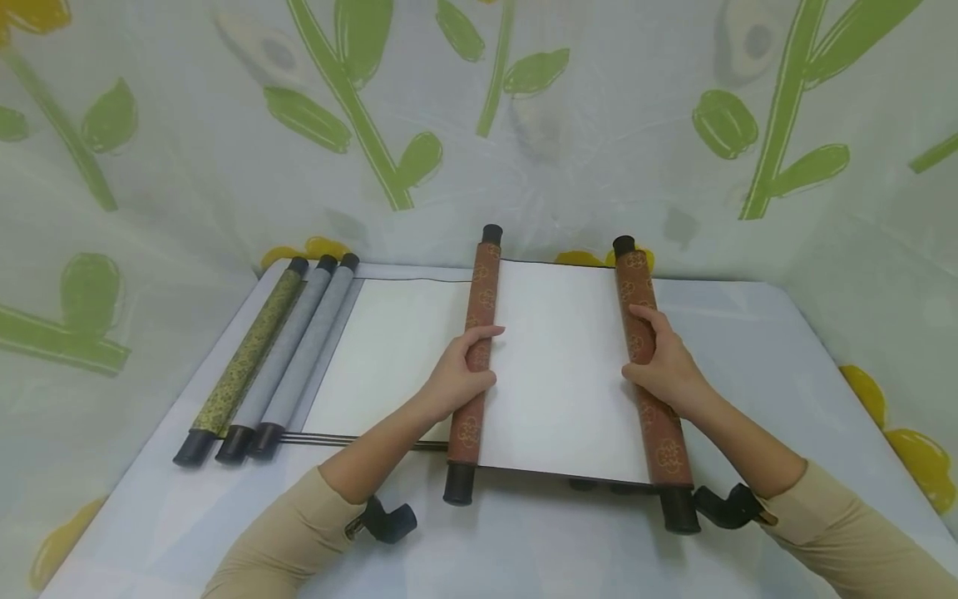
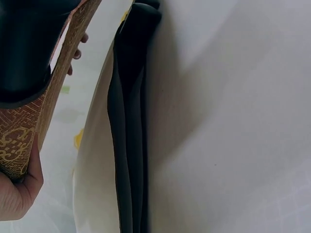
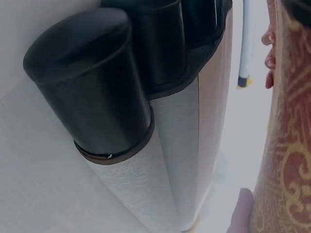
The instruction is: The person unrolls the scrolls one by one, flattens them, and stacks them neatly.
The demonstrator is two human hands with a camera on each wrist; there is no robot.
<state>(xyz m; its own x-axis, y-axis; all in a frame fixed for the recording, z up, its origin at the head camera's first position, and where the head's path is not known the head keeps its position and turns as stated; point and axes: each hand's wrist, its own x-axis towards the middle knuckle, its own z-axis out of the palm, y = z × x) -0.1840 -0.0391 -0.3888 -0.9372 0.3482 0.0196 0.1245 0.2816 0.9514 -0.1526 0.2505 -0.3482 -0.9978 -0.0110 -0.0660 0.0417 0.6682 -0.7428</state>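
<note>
In the head view my left hand [image 1: 458, 376] grips the left roller of a partly unrolled scroll [image 1: 565, 366]. Its right roller is gripped by my right hand [image 1: 664, 359]. Both rollers are reddish brown with gold patterns and black end knobs, and blank white paper spans them. The scroll appears raised above the table, over other scrolls lying there. From the left wrist, the left roller's black knob [image 2: 31, 53] shows close up with fingers around the brown cloth. From the right wrist, the patterned brown roller [image 3: 291, 150] stands at the right edge, with fingertips behind it.
Left on the table lie a green patterned roller [image 1: 247, 358] and two grey-blue rollers [image 1: 308, 345], beside white sheets [image 1: 397, 341] spread rightward under the held scroll. Black knobs [image 3: 92, 82] of grey rollers sit below it. A leaf-printed curtain [image 1: 539, 166] hangs behind.
</note>
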